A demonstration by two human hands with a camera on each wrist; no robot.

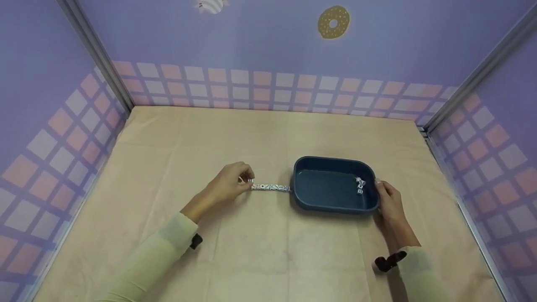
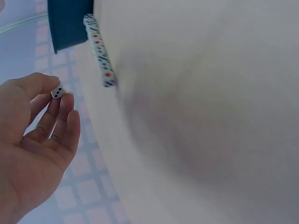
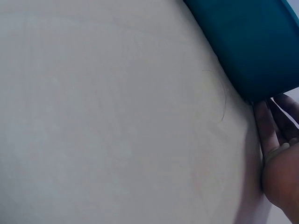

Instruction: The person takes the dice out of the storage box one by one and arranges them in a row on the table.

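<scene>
My left hand (image 1: 228,182) pinches a small white die (image 2: 57,91) between thumb and fingertips, just above the left end of a row of dice (image 1: 270,188). That straight row of several dice lies on the cloth and reaches the left side of a dark blue tub (image 1: 321,191). In the left wrist view the row (image 2: 99,52) shows red and dark pips. Several loose dice (image 1: 360,186) sit inside the tub near its right end. My right hand (image 1: 391,203) grips the tub's right end, thumb at the rim and fingers low against the outside.
A pale cloth (image 1: 251,251) with faint creases covers the table. Purple panels with pink and white squares (image 1: 239,88) stand at the back and both sides, joined by grey metal posts (image 1: 100,54). Dark wrist devices (image 1: 390,261) sit at both sleeves.
</scene>
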